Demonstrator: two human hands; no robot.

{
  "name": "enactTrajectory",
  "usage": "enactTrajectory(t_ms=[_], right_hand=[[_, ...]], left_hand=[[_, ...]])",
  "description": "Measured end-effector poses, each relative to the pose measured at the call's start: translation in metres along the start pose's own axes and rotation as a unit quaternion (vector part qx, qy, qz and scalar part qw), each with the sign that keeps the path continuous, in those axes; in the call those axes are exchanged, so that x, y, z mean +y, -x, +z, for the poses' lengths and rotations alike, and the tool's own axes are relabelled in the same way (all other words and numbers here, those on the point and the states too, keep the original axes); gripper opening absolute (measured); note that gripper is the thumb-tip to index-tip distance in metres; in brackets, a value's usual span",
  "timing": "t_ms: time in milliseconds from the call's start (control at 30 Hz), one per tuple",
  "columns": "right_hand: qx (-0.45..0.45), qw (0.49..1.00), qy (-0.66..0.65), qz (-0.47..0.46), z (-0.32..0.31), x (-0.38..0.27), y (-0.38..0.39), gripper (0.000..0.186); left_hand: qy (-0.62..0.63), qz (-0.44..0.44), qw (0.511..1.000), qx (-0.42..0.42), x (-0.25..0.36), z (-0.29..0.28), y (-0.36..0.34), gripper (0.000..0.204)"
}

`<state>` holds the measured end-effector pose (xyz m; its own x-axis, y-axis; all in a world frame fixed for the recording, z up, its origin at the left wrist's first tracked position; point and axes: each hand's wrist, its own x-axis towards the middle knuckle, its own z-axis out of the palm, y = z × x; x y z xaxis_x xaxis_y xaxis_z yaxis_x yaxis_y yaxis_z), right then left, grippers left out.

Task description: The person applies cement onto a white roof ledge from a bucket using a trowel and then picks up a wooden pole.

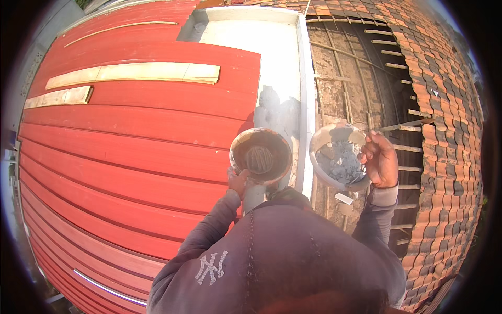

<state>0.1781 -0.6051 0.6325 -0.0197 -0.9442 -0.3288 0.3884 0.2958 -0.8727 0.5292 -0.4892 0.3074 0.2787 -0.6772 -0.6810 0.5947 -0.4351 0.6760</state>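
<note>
My left hand (238, 182) grips the near left side of a round bucket (263, 137). Its dirty brown inside looks bare apart from residue, with a ridged pattern on the bottom. To the right, my right hand (380, 159) is closed at the right edge of a pale pail (320, 168), fingers curled; I cannot tell whether they hold its rim or its handle. Grey broken lumps, like dried mortar (342, 159), lie in the pail. The two containers hang side by side in front of my chest, a small gap between them.
Red ribbed metal roofing (136, 133) spreads out on the left, with pale planks (136, 73) lying on it. A white-walled concrete gutter (308, 78) runs ahead. Right of it an open roof section shows wooden battens (410, 148), bordered by orange clay tiles (444, 157).
</note>
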Motion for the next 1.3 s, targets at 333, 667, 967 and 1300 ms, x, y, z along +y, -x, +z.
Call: enactTrajectory(t_ms=[333,667,967,1300], right_hand=[[-0.194,0.972,-0.13,-0.007,0.075,-0.121,-0.195,0.022],[-0.12,0.989,-0.064,0.049,0.151,-0.089,-0.443,0.02],[-0.072,0.997,-0.011,0.03,0.195,-0.126,-0.655,0.018],[-0.112,0.962,0.116,0.222,0.134,-0.119,-0.943,0.053]], left_hand=[[-0.023,-0.037,0.973,-0.229,0.103,0.251,-0.122,0.034],[0.018,0.011,0.973,-0.231,0.252,0.381,-0.259,0.038],[0.045,0.075,0.977,-0.193,0.384,0.486,-0.412,0.046],[0.058,0.147,0.95,-0.269,0.505,0.587,-0.561,0.043]])
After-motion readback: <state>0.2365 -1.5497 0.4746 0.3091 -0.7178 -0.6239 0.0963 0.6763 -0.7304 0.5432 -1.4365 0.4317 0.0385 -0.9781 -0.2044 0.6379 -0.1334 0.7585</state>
